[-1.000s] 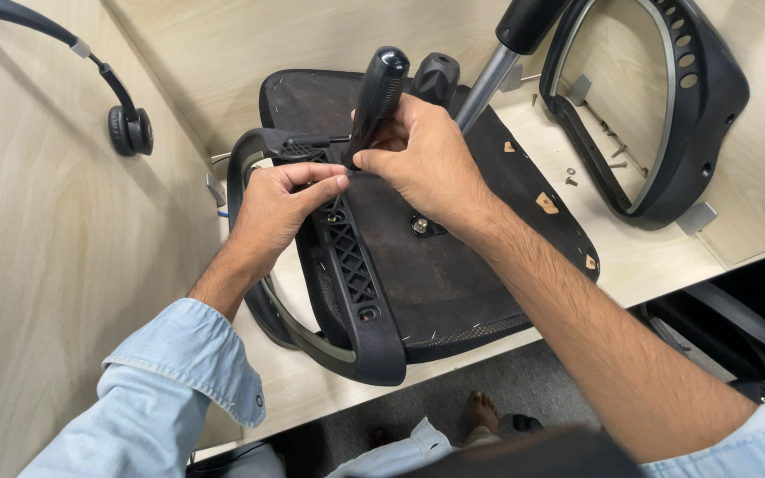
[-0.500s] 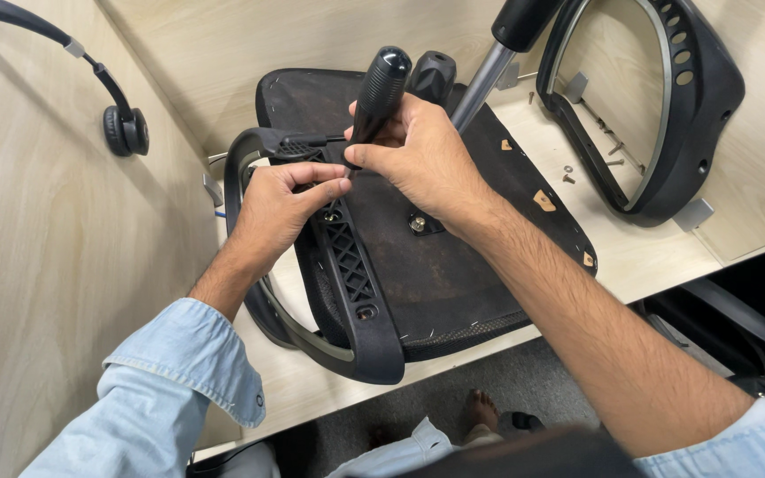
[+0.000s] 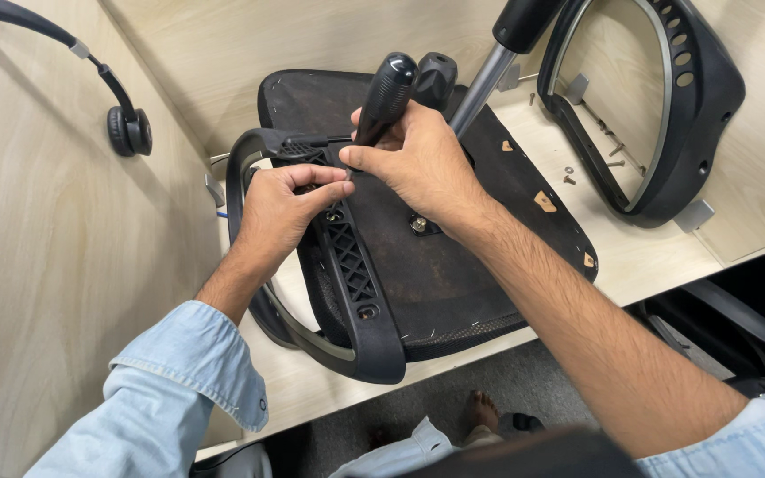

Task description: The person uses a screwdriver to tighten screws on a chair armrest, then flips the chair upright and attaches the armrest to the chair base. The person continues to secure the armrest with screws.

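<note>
An upturned black chair seat (image 3: 453, 265) lies on the light wooden desk. A black plastic armrest bracket (image 3: 351, 265) with a lattice pattern rests along its left side. My left hand (image 3: 281, 208) pinches the bracket near its upper end, fingertips at a screw spot. My right hand (image 3: 413, 159) grips a black-handled screwdriver (image 3: 387, 88), its tip pointing left toward the bracket's top. A bolt (image 3: 418, 224) shows in the seat base just below my right wrist.
A second black armrest frame (image 3: 666, 115) lies at the right on the desk, with loose screws (image 3: 568, 174) beside it. The chair's metal gas cylinder (image 3: 486, 80) sticks up behind my hands. A black headset (image 3: 126, 128) hangs on the left partition. The desk edge (image 3: 489, 345) runs just below the seat.
Both hands have stayed at the top of the bracket. My right hand with the screwdriver shifted slightly; otherwise little has moved.
</note>
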